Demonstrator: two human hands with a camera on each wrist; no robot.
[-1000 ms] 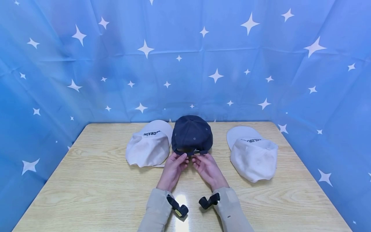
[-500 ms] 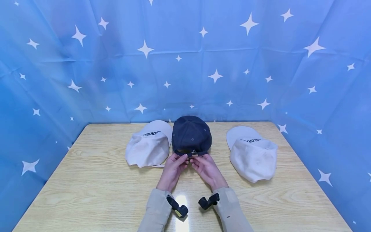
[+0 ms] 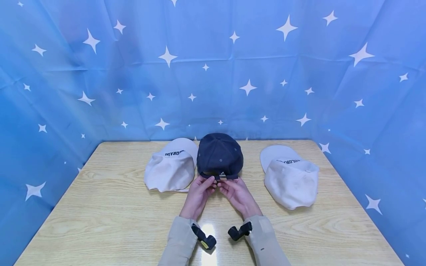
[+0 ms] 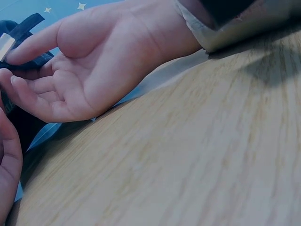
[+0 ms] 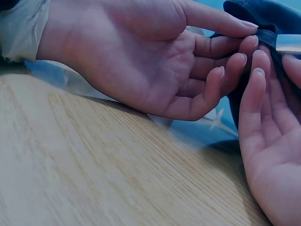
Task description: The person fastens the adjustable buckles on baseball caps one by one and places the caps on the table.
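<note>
A navy baseball cap [image 3: 220, 153] sits at the middle of the table with its back strap facing me. My left hand [image 3: 199, 192] pinches the left part of the strap between thumb and fingers, as the right wrist view shows up close. On the other side my right hand [image 3: 237, 193] pinches the strap with its thumb right by the metal buckle [image 3: 222, 177]. The fingertips of both hands nearly meet below the strap. In the left wrist view the right palm [image 4: 108, 61] faces the camera, and the strap end [image 4: 28, 26] sticks up beyond the thumb.
A white cap [image 3: 171, 168] with dark lettering lies just left of the navy cap. Another white cap [image 3: 291, 181] lies to the right, its crown slumped. A blue star-patterned curtain [image 3: 213, 74] hangs behind the wooden table [image 3: 100, 214].
The buckle and the right side of the strap have shifted slightly left and down, and the right fingers have moved closer to the left ones. The white caps stay put.
</note>
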